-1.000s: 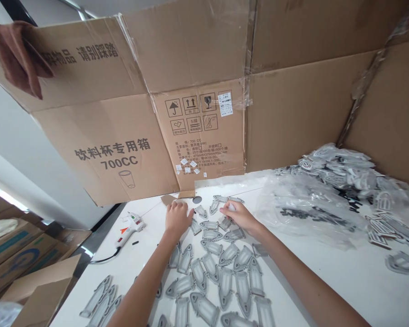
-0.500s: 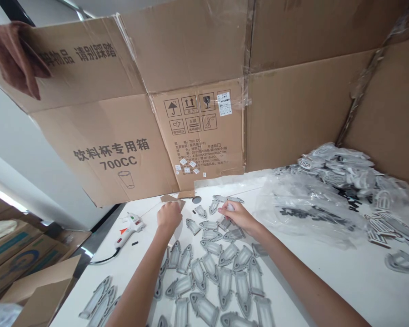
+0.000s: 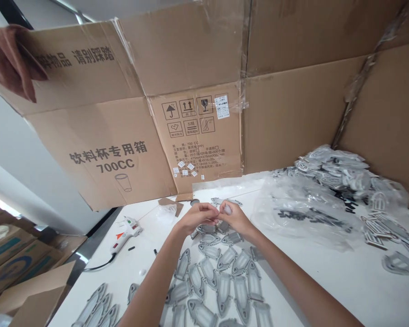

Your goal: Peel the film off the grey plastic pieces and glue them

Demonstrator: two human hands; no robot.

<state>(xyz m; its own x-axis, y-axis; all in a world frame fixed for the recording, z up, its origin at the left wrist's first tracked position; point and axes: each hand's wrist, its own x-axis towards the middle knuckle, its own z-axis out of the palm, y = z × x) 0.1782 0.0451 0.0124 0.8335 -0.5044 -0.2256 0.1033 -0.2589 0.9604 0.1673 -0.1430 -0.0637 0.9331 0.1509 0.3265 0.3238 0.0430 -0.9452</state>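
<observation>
My left hand (image 3: 198,216) and my right hand (image 3: 236,219) meet over the far part of the table, their fingertips nearly touching. A small whitish, rounded object (image 3: 228,210) is gripped in my right hand; its kind is unclear. The fingers of my left hand are pinched, and whatever lies between them is too small to make out. Below both hands, many grey pointed plastic pieces (image 3: 224,288) with pale centres lie spread on the white table (image 3: 313,277). Another grey piece (image 3: 226,202) rests just beyond my hands.
A white glue gun (image 3: 127,235) with a black cord lies left, beside a small black piece (image 3: 132,248). Crumpled clear plastic (image 3: 167,211) sits behind my left hand. To the right are a plastic bag of black parts (image 3: 303,213) and heaped grey parts (image 3: 337,165). Cardboard walls (image 3: 197,59) stand behind.
My left hand has moved right, from the crumpled plastic at the back left to my right hand's fingertips. My right hand has stayed nearly in place with the whitish object. The view shifted slightly.
</observation>
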